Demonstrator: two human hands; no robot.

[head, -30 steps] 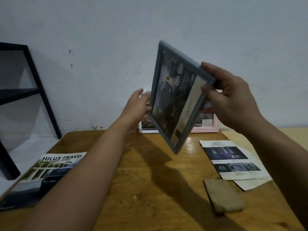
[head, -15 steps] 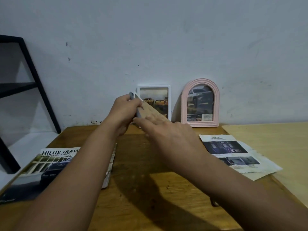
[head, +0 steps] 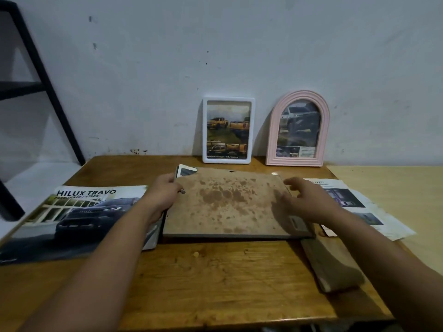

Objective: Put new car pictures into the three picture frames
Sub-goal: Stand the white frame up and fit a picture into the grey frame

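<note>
A grey picture frame [head: 230, 207] lies face down in the middle of the wooden table [head: 215, 279], its stained brown backing board up. My left hand [head: 163, 195] grips its left edge. My right hand [head: 304, 200] hovers over its right edge with fingers spread, holding nothing. A white rectangular frame [head: 227, 130] with orange pickup pictures leans on the wall behind. Beside it on the right leans a pink arched frame [head: 298, 129] with a car picture.
A Hilux Travo car brochure [head: 72, 219] lies at the left. Printed car pages [head: 354, 207] lie at the right. A brown stand piece [head: 330, 267] lies by my right forearm. A black shelf frame [head: 45, 85] stands at the far left. A paler tabletop [head: 395, 200] adjoins on the right.
The grey frame was held up in the air facing me; it has been turned over and now lies flat, back up. My right hand has come off it.
</note>
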